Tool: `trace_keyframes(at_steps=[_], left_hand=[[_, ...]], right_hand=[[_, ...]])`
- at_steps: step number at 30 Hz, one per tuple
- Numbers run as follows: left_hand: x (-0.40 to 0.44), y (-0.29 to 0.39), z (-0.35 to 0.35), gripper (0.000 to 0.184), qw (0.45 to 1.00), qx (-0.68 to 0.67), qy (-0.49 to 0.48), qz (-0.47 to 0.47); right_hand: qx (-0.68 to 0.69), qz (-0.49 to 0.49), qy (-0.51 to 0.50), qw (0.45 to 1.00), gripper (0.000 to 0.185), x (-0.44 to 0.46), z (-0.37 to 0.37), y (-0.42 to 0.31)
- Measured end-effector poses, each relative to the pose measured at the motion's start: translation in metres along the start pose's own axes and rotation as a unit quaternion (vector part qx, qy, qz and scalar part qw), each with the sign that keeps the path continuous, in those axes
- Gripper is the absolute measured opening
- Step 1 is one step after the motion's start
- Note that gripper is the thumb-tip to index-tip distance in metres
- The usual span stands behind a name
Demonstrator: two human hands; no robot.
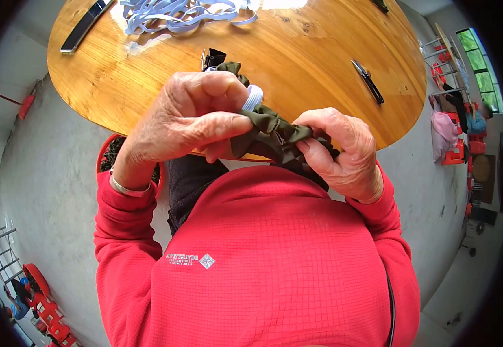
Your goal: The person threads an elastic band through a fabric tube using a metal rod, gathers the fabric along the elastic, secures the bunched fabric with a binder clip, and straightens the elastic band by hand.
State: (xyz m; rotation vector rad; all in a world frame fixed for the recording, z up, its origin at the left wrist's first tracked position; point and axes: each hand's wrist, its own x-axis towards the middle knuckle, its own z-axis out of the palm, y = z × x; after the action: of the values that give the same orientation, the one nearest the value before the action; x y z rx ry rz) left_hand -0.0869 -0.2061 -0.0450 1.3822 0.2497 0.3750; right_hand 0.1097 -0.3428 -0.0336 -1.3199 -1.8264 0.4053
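A dark green, gathered fabric tube [274,130] stretches between my two hands, over the near edge of the table. My left hand [188,118] is closed, with thumb and fingers pinching its left part. From that end comes a piece of white ribbed elastic [254,97], partly hidden by my fingers. My right hand [344,147] pinches the bunched cloth farther right between thumb and forefinger. Just beyond my left hand, a black binder clip [214,58] sits beside another bunched bit of the green cloth [232,70].
On the round wooden table [315,69] lie a heap of pale blue-white elastic strips [176,16], a dark phone-like slab [87,26] and a small black-handled tool [368,82]. A red tub [108,156] with dark contents stands below its left edge. Other people sit far right.
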Motion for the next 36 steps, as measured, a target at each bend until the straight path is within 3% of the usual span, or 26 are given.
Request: trace_keyframes(at_steps=[11,23,29,32,36], left_hand=[[-0.009,-0.013,0.015,0.021,0.991,-0.027,0.134,0.01],[-0.01,-0.019,0.016,0.025,0.99,-0.025,0.136,0.029],[-0.022,-0.008,0.027,0.028,0.965,0.122,0.208,0.1],[-0.028,-0.01,0.026,0.029,0.906,0.303,0.224,0.191],[-0.026,-0.008,0.034,0.032,0.863,0.391,0.222,0.229]], right_hand=[[0.037,0.039,-0.073,0.996,0.022,0.0,-0.006,-0.001],[0.057,0.021,-0.03,0.998,0.022,0.002,0.005,0.006],[0.042,0.033,-0.037,0.998,0.021,0.001,0.003,0.004],[0.053,0.035,-0.032,0.997,0.021,0.001,0.006,0.005],[0.042,0.031,-0.038,0.998,0.022,0.0,0.006,0.005]])
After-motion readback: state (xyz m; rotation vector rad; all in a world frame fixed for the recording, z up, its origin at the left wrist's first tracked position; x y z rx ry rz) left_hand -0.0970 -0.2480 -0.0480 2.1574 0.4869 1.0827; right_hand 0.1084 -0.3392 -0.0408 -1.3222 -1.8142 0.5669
